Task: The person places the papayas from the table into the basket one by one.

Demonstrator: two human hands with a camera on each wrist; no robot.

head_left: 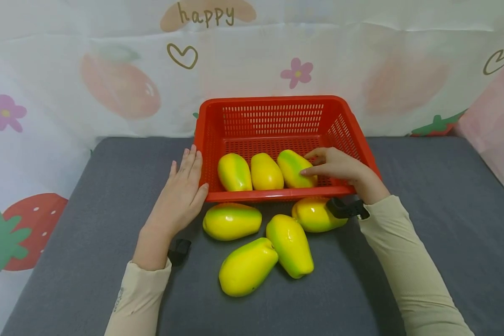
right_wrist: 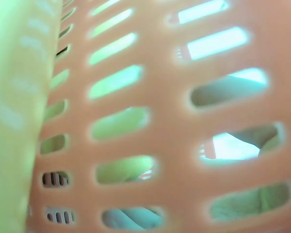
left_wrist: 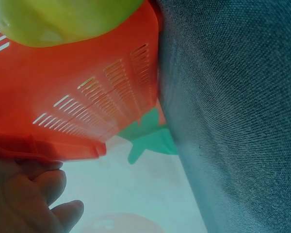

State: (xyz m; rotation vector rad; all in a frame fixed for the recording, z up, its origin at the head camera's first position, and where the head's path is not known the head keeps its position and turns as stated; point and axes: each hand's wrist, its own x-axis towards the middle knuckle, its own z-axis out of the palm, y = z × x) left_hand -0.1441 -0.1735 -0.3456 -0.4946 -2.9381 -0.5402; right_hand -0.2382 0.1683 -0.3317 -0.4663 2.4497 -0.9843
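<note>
Nearest to the camera, four yellow-green toy mangoes lay loose on the grey desk [head_left: 403,186], just in front of the red basket [head_left: 277,105]. The closest mango [head_left: 246,267] pointed with its long axis to the upper right. Beside it, touching or almost touching, the second mango [head_left: 290,245] ran from near to far with a small tilt to the left. Behind them the left mango [head_left: 232,221] lay across, left to right, and the right mango [head_left: 315,214] lay partly under the right wrist, close to the basket's front wall.

Both forearms in cream sleeves crossed this group without touching it, as far as the head view showed. So the loose mangoes were below and behind both hands, toward the person.

Farther on, the left hand [head_left: 180,196] rested flat at the basket's left front corner, its fingers [head_left: 192,163] straight and together, and the thumb against the rim. It grasped nothing. The left wrist view showed the same: the orange-red slotted wall [left_wrist: 77,97] and loosely bent fingertips under the rim.

Inside the basket, three mangoes stood in a row along the front wall, their long axes pointing away from the person. The right hand [head_left: 340,167] reached over the rim to the rightmost basket mango [head_left: 295,168]. Its fingers [head_left: 312,171] were lightly curled and touched that fruit's right side; whether they really gripped it, I could not tell for sure. The right wrist view showed only blurred slots.
</note>
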